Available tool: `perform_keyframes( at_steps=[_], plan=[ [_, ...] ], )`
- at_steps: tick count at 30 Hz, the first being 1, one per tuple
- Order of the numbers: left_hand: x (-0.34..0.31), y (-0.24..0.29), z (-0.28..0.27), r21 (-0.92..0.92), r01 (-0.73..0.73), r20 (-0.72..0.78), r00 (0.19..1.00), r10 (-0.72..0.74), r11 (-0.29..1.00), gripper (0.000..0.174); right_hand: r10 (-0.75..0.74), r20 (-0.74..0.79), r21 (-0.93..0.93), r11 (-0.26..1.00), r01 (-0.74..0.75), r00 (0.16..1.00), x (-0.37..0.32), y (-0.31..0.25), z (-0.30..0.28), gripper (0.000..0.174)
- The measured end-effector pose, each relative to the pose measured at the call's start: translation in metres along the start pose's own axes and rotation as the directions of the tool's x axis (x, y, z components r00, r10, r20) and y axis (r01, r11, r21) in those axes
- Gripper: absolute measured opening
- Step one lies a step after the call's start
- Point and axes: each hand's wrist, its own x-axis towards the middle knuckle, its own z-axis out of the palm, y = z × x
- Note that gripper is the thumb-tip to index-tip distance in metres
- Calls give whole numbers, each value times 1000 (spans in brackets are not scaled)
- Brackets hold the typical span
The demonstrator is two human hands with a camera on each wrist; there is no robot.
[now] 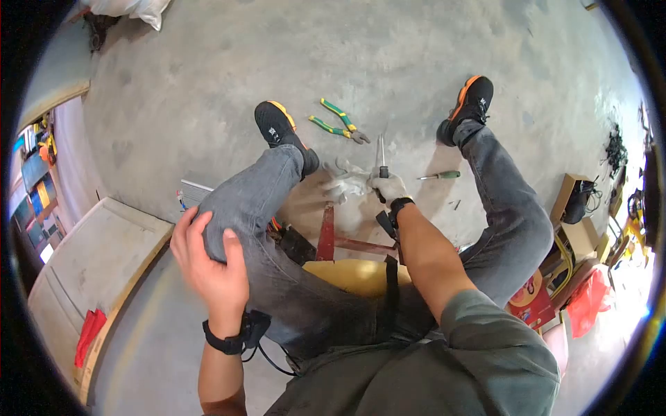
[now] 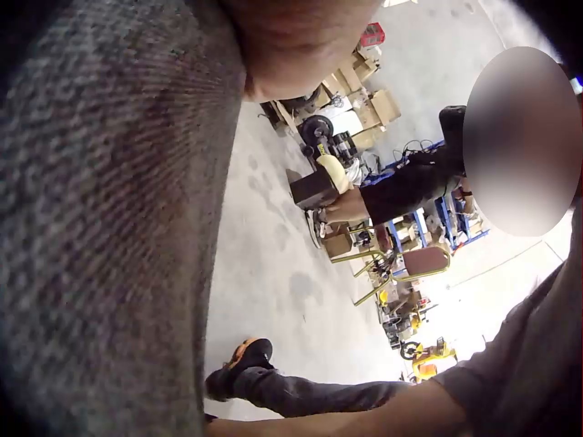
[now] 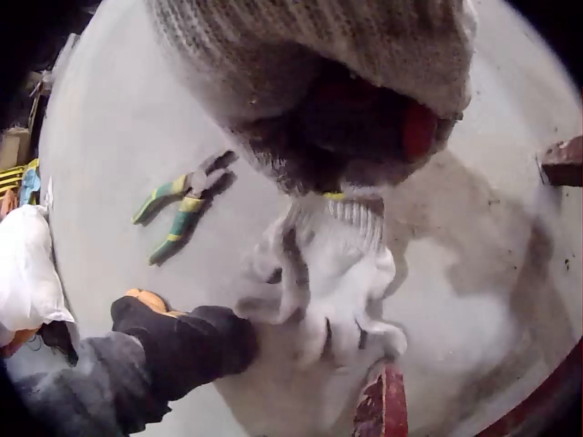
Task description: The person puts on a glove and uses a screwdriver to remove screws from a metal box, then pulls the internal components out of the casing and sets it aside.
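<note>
My right hand point(image 1: 391, 186) wears a white knit glove and grips a screwdriver point(image 1: 383, 170) by its dark handle, the metal shaft pointing away from me. In the right wrist view the handle's red end point(image 3: 420, 130) shows within the gloved fingers. Beside that hand, a second white glove point(image 1: 347, 182) lies on the floor. My bare left hand point(image 1: 211, 267) rests on the left knee with its fingers spread over the jeans. Farther out lie pliers point(image 1: 340, 125) with green and yellow handles, jaws toward the right. A green-handled screwdriver point(image 1: 447, 175) lies right of the gloved hand.
A red metal frame point(image 1: 326, 232) stands between my legs, by a yellow seat point(image 1: 347, 276). A pale panel point(image 1: 97, 263) stands at the left. Cardboard boxes point(image 1: 579, 232) and a red bag point(image 1: 590, 301) are at the right. Another person's leg point(image 2: 401, 193) shows in the left wrist view.
</note>
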Motion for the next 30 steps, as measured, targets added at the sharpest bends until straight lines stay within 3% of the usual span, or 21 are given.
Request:
perform_keyframes(
  at_steps=[3, 5, 6, 7, 9, 13, 14, 15, 16, 18, 19, 20, 21, 23, 26, 30],
  plan=[
    [-3, -5, 4, -17, -27, -45, 999, 26, 999, 30, -150, 71, 38, 988, 148, 986, 1, -19, -7, 19],
    [-5, -9, 4, -18, -50, -83, 995, 48, 999, 30, -188, 132, -108, 973, 203, 973, -18, -53, -15, 20],
    [-6, -9, 5, -34, -45, -88, 995, 42, 998, 30, -111, 203, -70, 989, 128, 973, -35, -75, -21, 23],
    [-7, -9, 7, -50, -39, -97, 995, 34, 998, 30, -140, 208, -82, 984, 160, 968, -53, -94, -27, 23],
    [-7, -13, 14, -82, -78, -163, 985, 64, 994, 33, -330, 178, -211, 907, 364, 927, -85, -127, -34, 26],
    [-25, 15, 9, -43, -218, -255, 946, 200, 975, 42, -519, 179, -386, 744, 545, 836, -172, -174, -47, 25],
    [-30, 35, 3, -228, -323, -226, 935, 273, 918, 40, -581, 183, -414, 686, 598, 793, -190, -180, -54, 23],
    [-39, 54, 8, -480, -239, -65, 969, 238, 844, 38, -635, 203, -435, 624, 649, 746, -203, -185, -56, 21],
    [-47, 70, 9, -604, -218, 22, 957, 290, 767, 41, -672, 198, -400, 609, 685, 713, -222, -189, -55, 19],
    [-53, 95, 46, -716, -136, 143, 931, 335, 685, 62, -709, 191, -268, 627, 731, 679, -263, -191, -49, 17],
    [-50, 108, 55, -765, 59, 300, 914, 274, 642, 69, -707, 185, -177, 660, 731, 683, -281, -189, -50, 17],
    [-49, 115, 69, -849, 159, 324, 910, 258, 505, 72, -723, 175, -174, 645, 744, 668, -303, -184, -45, 17],
    [-53, 121, 80, -918, 113, 228, 934, 274, 379, 72, -739, 159, -172, 632, 756, 655, -322, -179, -40, 17],
    [-57, 124, 66, -924, 235, 319, 909, 269, 302, 68, -723, 217, -173, 633, 755, 656, -334, -172, -39, 21],
    [-67, 119, 69, -932, 244, 306, 926, 220, 269, 59, -743, 203, -161, 617, 770, 638, -349, -159, -24, 29],
    [-76, 109, 79, -936, 222, 273, 947, 167, 273, 48, -758, 186, -7, 636, 772, 625, -358, -148, -6, 36]
  ],
)
